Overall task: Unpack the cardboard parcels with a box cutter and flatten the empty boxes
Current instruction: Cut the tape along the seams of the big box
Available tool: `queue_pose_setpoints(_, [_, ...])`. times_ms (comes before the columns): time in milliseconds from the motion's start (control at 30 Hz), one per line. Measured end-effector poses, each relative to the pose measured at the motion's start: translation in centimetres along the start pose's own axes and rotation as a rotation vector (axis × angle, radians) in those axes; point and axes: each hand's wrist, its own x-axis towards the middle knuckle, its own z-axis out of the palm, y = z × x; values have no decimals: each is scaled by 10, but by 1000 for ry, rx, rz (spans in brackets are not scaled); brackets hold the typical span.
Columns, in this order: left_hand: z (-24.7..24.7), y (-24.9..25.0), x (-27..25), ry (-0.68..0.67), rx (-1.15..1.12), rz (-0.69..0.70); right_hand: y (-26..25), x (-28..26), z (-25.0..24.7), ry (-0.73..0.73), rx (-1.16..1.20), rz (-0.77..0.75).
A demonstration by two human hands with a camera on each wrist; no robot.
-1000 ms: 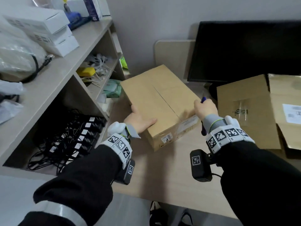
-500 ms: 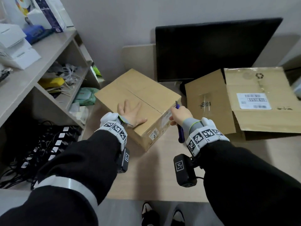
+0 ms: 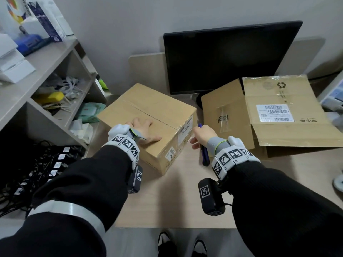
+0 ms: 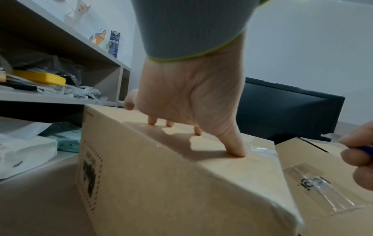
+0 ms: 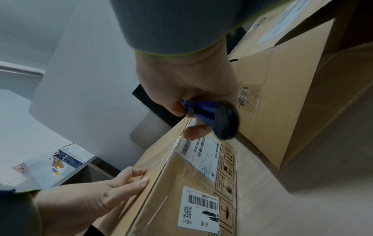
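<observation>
A taped brown cardboard parcel (image 3: 148, 115) (image 4: 181, 183) (image 5: 171, 183) sits on the desk, its top seam still under clear tape. My left hand (image 3: 143, 129) (image 4: 187, 102) (image 5: 90, 198) lies flat on the parcel's top near its front corner, fingers spread and pressing down. My right hand (image 3: 201, 134) (image 5: 187, 89) grips a blue box cutter (image 3: 204, 154) (image 5: 212, 118) just off the parcel's right end, beside the label (image 3: 185, 131) (image 5: 203, 153). The blade tip is hidden behind the hand. A second parcel (image 3: 269, 115) with open flaps lies to the right.
A black monitor (image 3: 222, 58) stands behind the parcels. A shelf unit (image 3: 46, 71) full of loose items and cables borders the desk on the left. The bare desk surface (image 3: 176, 201) stretches in front of the parcel. Shoes show below the desk edge.
The parcel has turned and slid a little toward me under my left hand. My right hand has come off the top seam to the parcel's right end, still gripping the cutter.
</observation>
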Motion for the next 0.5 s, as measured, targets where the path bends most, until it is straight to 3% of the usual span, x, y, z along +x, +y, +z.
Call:
queue_pose_setpoints(167, [5,10,-1,5,59,130,8,3,-9,17,-26,-40])
queue_pose_setpoints(367, [15,13,-11,7,-81,313,16,12,-18,21,-60,-86])
queue_pose_setpoints(500, [23,16,-16,-8,-65,324,20,21,-17,63,-82,-102])
